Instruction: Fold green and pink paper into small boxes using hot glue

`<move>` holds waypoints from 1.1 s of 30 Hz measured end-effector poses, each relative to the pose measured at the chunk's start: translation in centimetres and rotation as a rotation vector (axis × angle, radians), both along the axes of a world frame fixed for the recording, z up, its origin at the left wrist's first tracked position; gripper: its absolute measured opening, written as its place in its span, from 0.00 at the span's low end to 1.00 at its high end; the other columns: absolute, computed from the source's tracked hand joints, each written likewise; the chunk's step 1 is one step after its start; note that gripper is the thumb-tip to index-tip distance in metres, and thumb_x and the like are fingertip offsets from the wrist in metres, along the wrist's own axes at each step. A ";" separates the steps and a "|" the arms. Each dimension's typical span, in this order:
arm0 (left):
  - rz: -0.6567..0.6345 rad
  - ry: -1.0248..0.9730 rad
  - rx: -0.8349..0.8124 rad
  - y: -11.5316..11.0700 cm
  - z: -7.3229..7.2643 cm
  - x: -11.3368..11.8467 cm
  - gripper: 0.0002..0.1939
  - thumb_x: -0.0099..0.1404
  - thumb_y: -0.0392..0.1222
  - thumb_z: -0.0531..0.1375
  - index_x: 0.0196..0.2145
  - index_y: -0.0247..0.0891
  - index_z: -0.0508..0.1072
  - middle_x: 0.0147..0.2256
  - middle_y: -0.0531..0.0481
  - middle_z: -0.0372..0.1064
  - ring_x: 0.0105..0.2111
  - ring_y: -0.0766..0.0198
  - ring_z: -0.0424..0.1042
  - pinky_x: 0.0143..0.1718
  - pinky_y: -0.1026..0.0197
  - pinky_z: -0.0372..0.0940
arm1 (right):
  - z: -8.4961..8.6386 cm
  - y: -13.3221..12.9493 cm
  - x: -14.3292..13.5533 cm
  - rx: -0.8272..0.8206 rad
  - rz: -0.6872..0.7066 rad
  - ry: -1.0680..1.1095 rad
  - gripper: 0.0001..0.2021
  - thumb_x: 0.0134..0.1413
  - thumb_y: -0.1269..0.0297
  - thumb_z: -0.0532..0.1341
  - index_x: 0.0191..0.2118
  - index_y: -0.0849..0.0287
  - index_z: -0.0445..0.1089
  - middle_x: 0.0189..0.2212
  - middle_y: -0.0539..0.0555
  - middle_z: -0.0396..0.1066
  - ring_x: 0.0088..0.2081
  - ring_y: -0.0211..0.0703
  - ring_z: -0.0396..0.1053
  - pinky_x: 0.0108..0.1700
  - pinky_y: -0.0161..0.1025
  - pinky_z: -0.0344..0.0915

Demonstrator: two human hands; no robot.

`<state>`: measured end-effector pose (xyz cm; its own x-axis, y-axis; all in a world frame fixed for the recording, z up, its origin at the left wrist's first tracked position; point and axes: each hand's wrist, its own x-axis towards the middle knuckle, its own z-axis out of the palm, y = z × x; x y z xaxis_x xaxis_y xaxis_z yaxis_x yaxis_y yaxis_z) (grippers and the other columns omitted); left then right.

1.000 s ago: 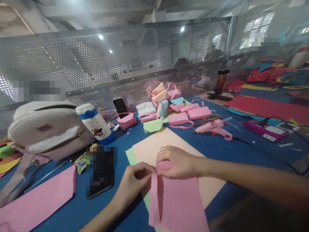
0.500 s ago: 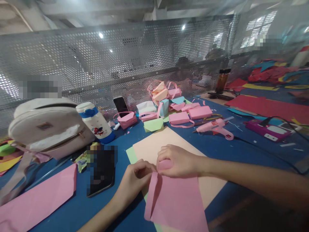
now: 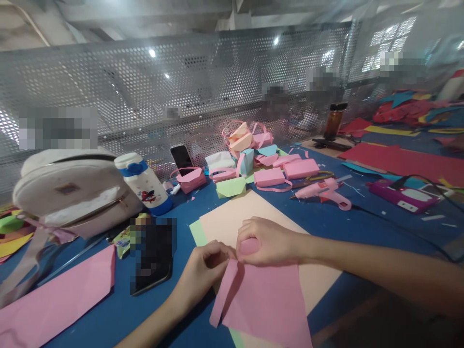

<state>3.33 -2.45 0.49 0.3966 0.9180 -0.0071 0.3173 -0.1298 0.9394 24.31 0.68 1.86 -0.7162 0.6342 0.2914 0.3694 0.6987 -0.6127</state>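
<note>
A pink paper sheet (image 3: 268,299) lies over peach paper (image 3: 232,217) with green paper (image 3: 197,233) under it. A narrow pink strip (image 3: 224,292) runs along the sheet's left side, its near end standing out past the edge. My left hand (image 3: 209,261) pinches the far end of the strip at the sheet's corner. Close beside it, my right hand (image 3: 266,241) is closed on the sheet's far edge, with pink paper showing between its fingers. The fingertips of both hands nearly meet.
Folded pink paper bags (image 3: 268,178) stand behind the sheets, near a pink glue gun (image 3: 321,190) with a cord. A purple power strip (image 3: 402,197) is at right. A black phone (image 3: 154,261), a bottle (image 3: 145,186), a backpack (image 3: 72,188) and pink paper (image 3: 65,295) are at left.
The near end of the pink strip has swung left, away from the sheet's edge. Both hands have hardly moved and keep their grip.
</note>
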 end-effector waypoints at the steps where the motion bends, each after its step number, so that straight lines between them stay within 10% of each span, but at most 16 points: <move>1: 0.001 -0.001 0.001 0.0 0.0 0.0 0.08 0.58 0.42 0.64 0.29 0.34 0.77 0.33 0.45 0.76 0.33 0.59 0.71 0.34 0.63 0.63 | -0.1 0.0 0.0 0.002 0.005 -0.007 0.01 0.47 0.72 0.66 0.27 0.60 0.76 0.26 0.48 0.73 0.32 0.40 0.67 0.42 0.36 0.62; 10: 0.000 0.002 0.106 -0.3 0.6 0.1 0.07 0.59 0.41 0.64 0.28 0.35 0.78 0.29 0.49 0.74 0.28 0.65 0.67 0.29 0.66 0.59 | 0.2 -0.3 0.2 -0.198 -0.006 0.040 0.02 0.48 0.71 0.66 0.28 0.59 0.76 0.29 0.48 0.75 0.34 0.41 0.70 0.39 0.34 0.62; 33: -0.023 0.015 -0.027 0.3 0.2 -0.1 0.07 0.58 0.42 0.64 0.28 0.34 0.76 0.29 0.48 0.74 0.31 0.61 0.70 0.33 0.63 0.61 | -0.3 -0.1 0.0 0.043 0.013 -0.067 0.03 0.51 0.72 0.67 0.29 0.58 0.77 0.29 0.48 0.77 0.35 0.42 0.69 0.45 0.37 0.60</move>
